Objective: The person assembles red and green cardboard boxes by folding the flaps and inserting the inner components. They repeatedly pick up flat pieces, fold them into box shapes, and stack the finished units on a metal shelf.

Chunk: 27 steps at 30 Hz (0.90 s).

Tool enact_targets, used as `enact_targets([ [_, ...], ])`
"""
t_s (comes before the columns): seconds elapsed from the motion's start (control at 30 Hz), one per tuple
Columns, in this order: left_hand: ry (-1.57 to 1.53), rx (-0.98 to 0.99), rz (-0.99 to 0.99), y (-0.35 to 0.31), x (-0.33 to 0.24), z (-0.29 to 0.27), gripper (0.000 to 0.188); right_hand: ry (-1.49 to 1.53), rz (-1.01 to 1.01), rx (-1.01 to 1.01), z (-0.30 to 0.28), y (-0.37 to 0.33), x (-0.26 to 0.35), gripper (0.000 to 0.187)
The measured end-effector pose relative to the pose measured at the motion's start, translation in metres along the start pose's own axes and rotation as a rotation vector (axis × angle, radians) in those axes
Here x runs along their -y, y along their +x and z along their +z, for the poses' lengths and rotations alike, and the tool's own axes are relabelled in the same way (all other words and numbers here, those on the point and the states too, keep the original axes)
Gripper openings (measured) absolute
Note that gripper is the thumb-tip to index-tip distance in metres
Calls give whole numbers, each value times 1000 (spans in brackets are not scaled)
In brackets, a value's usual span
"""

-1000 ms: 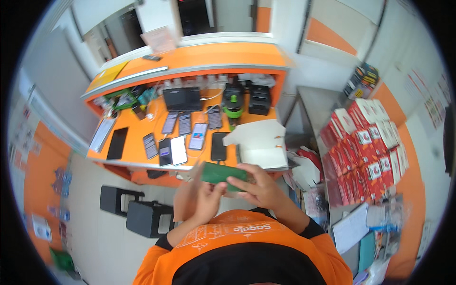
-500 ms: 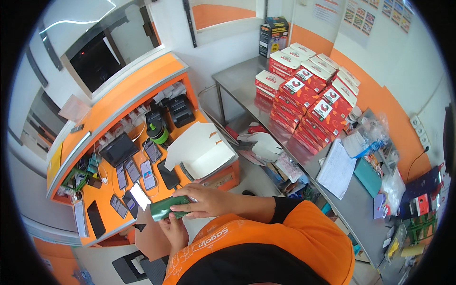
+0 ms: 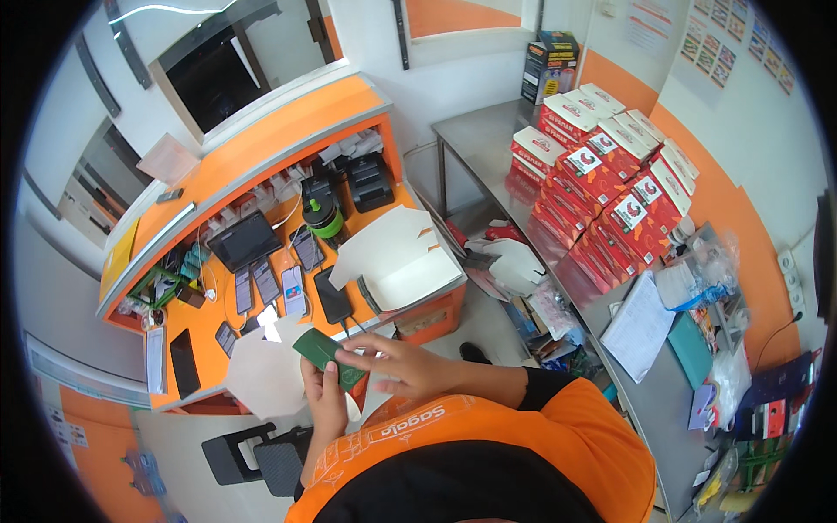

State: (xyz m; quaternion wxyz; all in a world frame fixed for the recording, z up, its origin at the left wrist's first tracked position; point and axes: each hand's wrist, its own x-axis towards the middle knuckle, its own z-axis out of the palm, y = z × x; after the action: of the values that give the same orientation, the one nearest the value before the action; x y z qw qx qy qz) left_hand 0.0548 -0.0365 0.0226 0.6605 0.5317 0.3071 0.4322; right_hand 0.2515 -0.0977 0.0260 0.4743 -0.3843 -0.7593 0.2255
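Observation:
In front of my body, a flat dark-green printed piece (image 3: 319,347) is gripped by my left hand (image 3: 326,401), thumb on top. My right hand (image 3: 405,366) lies over its right part, fingers stretched out and apart, fingertips touching it. Partly behind the hands is an open carton with a wide white flap (image 3: 266,379); a bit of red shows below the green piece. Whether the green piece is loose or part of this carton, I cannot tell.
An orange counter (image 3: 214,370) at left holds several phones, a tablet (image 3: 241,241), a green-black bottle (image 3: 324,218) and another opened white carton (image 3: 410,270). On the metal table (image 3: 475,131) at right stand stacked red-and-white boxes (image 3: 602,174), papers (image 3: 635,327) and plastic bags.
My view has shifted, so the room sits further right. The green piece now lies flatter and shows its printed face. My right hand's fingers have spread, and the carton flap has turned its white side up.

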Motion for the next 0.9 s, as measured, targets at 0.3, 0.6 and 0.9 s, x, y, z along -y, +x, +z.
enact_targets([
  [0.3,426,396,-418,-8,-52,-28,20,287,151,-47,-3,5,-21,44],
  [0.6,399,380,-575,-24,-37,-29,20,258,229,183,2,9,-20,30],
  [0.9,451,386,-495,-26,-44,-24,17,294,263,91,12,4,-3,30],
])
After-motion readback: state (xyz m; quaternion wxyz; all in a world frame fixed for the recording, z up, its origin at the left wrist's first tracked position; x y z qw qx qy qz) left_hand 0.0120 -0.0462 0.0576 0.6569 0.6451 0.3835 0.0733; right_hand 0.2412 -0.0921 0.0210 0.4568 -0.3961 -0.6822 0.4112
